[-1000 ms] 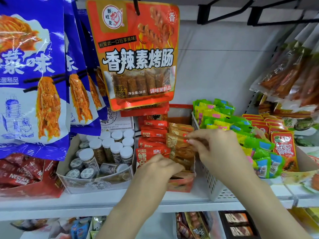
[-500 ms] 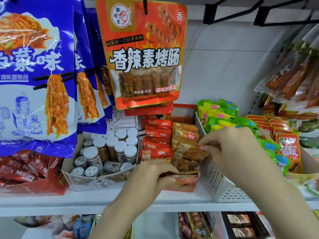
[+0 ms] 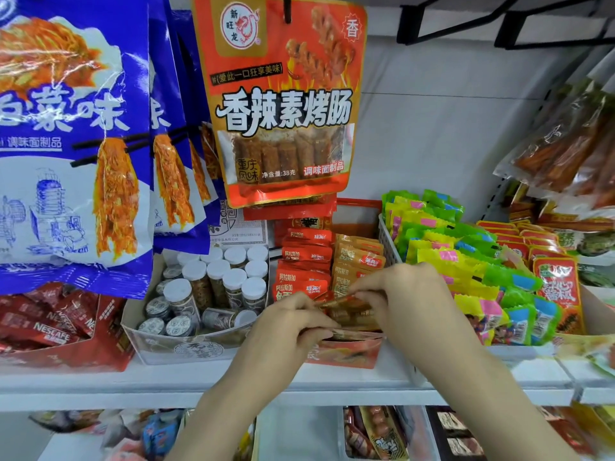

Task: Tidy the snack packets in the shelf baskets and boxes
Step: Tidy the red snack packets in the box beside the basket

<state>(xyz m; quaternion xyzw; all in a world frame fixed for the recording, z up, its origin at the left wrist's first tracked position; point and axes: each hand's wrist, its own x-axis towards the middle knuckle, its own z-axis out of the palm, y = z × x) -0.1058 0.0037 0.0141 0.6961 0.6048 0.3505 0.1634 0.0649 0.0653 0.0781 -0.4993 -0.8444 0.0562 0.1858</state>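
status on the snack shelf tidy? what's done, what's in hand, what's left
Done: red packets stand in a neat row in the red box. In hand: left hand and right hand both pinch brown packets at the box front. Left: green and yellow packets in the white basket look jumbled.

jars left of packet box

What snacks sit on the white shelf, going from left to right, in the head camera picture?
Red Nescafe sachets → box of white-capped jars → red box of red and gold packets → white basket of green and yellow packets → red pepper packets.
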